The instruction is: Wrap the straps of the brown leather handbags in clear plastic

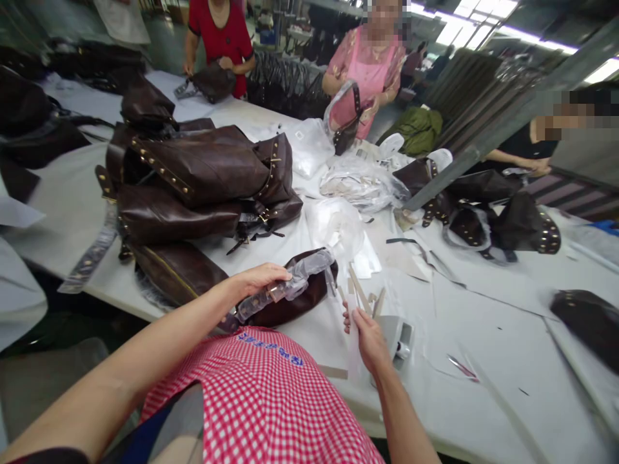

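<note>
My left hand (265,277) is closed over a studded strap (294,280) wrapped in clear plastic. The strap belongs to a dark brown leather bag (309,299) lying at the table's near edge, against my checked apron. To the right of that bag, my right hand (370,338) has its fingers curled in around a thin pale strip (354,341); what kind of strip it is, I cannot make out. Just beyond that hand, several flat tan strips (358,287) stick up beside a grey holder (399,335), which looks like a tape dispenser.
Brown studded bags (203,167) are piled at the left. Clear plastic bags (358,183) lie mid-table. Red-handled snips (463,368) rest at the right. A slanted metal post (493,138) crosses the right side. Across the table, people handle more bags.
</note>
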Tool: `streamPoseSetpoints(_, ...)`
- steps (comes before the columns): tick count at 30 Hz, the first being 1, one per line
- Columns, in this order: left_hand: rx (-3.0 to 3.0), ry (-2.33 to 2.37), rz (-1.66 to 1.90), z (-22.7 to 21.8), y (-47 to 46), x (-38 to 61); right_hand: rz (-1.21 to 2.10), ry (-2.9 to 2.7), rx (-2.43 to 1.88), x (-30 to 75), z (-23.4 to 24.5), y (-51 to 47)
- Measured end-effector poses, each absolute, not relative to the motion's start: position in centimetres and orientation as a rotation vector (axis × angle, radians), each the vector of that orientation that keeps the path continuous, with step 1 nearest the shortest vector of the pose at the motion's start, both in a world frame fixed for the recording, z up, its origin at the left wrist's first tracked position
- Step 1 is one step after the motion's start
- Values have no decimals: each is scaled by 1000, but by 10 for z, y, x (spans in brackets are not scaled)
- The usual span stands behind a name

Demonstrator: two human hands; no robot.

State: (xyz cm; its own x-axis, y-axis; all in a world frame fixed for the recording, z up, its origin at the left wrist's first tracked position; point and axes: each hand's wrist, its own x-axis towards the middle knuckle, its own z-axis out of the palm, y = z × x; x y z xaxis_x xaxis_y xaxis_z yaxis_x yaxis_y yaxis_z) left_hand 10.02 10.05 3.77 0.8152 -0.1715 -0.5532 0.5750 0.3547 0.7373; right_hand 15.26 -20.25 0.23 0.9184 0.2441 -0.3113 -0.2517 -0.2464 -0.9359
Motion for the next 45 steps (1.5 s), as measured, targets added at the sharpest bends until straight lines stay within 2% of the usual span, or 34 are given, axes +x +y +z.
streamPoseSetpoints(5, 1080, 443, -517, 34, 100, 103, 702, 6, -1437, 131, 32, -183)
streamPoseSetpoints(8, 1072, 455, -524, 34, 100, 104, 710, -107, -1531, 119, 38, -167)
streamPoseSetpoints(14, 1078, 443, -549, 37, 95, 106, 496, -100, -1779, 108, 32, -139)
streamPoseSetpoints(21, 1096, 409, -534, 36, 92, 109, 593, -70, -1727, 111, 30, -125)
streamPoseSetpoints(26, 1128, 397, -536, 35, 93, 107, 501, -51, -1786, 116, 32, -117)
streamPoseSetpoints(36, 1122, 401, -497, 36, 84, 104, 568, 1, -1680, 128, 29, -97)
streamPoseSetpoints(42, 1163, 425, -468, 38, 85, 97, 744, -36, -1583, 117, 24, -110)
streamPoseSetpoints(45, 1223, 398, -500, 43, 76, 93, 656, 41, -1595, 116, 17, -113)
